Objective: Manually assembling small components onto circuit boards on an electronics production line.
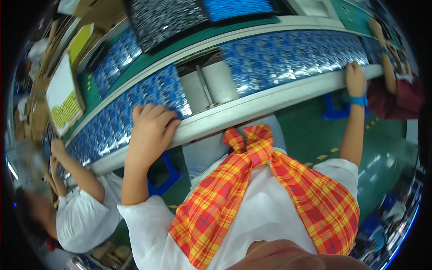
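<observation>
A conveyor line bends across the view, its pale near rail (252, 107) in front of me. Between the rails lie a left row of blue circuit boards (155, 92) and a longer right row (292, 56). My left hand (150, 128) rests over the near edge of the left row, its fingers spread and curving over the rail. At the right row's near right end is my right hand (356, 81), fingers drawn together at the rail. What they grip, if anything, is hidden. A blue band (358, 101) circles my right wrist.
A metal bar (204, 85) shows in the gap between the rows. Beyond the far rail are a tray of dark parts (166, 22), a bright blue batch (238, 9) and a white-and-yellow tray (64, 96). Co-workers' arms reach in at left (78, 168) and right (390, 74).
</observation>
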Demonstrator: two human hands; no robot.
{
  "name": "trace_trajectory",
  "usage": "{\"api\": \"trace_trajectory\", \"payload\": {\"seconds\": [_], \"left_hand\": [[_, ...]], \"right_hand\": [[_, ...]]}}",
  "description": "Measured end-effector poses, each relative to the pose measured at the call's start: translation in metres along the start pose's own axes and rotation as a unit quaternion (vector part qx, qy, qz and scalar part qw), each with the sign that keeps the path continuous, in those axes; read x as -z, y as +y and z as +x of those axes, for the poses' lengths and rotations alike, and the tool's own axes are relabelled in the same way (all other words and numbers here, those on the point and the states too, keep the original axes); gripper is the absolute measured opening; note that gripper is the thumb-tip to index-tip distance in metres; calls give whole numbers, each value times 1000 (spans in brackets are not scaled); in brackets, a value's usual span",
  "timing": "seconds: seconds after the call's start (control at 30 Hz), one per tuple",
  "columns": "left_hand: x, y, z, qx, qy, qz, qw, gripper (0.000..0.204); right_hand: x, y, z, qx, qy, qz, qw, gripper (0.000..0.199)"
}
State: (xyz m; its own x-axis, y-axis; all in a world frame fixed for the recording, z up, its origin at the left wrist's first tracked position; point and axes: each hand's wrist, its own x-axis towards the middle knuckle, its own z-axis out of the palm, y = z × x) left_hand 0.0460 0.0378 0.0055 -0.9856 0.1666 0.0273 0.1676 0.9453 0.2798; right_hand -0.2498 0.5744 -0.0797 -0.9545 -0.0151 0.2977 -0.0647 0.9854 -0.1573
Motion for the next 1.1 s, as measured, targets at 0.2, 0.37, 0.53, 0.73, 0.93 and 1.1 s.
{"api": "trace_trajectory", "payload": {"seconds": [0.2,0.37,0.53,0.73,0.93,1.1], "left_hand": [[7,4,14,-6,-14,-5,1000,12],[18,-1,28,-10,29,-3,1000,12],[26,-14,54,-14,62,-7,998,10],[17,-56,91,19,115,-20,993,11],[1,-81,142,49,230,96,967,16],[-8,-94,169,1,264,206,942,18]], "right_hand": [[32,-31,-25,42,-3,110,993,25],[48,-60,-43,49,-51,142,987,23],[61,-74,-53,74,-97,179,976,18],[55,-112,-52,216,-38,155,963,16],[51,-130,-39,319,-123,165,925,21],[46,-123,-33,319,-167,158,919,22]]}}
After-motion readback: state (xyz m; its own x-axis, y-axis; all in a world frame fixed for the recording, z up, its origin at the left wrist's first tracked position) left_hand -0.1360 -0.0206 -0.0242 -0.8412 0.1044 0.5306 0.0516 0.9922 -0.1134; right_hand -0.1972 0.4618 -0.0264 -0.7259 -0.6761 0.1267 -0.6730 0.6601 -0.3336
